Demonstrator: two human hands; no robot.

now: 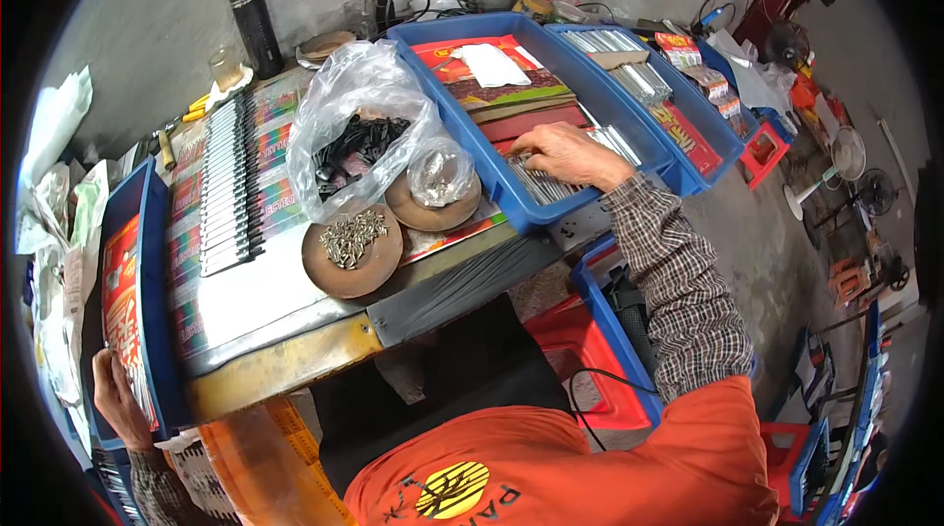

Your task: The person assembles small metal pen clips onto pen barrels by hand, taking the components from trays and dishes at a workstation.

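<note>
Workbench [295, 349] | right hand [565, 154] fingering metal strips [541, 182] in blue tray [511, 202] | left hand [116, 398] gripping blue bin [157, 329]

Dressed in a bright orange vest or apron [610, 457] bearing a round yellow emblem with dark lettering near the lower edge. Beneath it, long checked sleeves in brown, grey and white, the right sleeve [678, 280] reaching the wrist. Both hands bare, ungloved.
</note>
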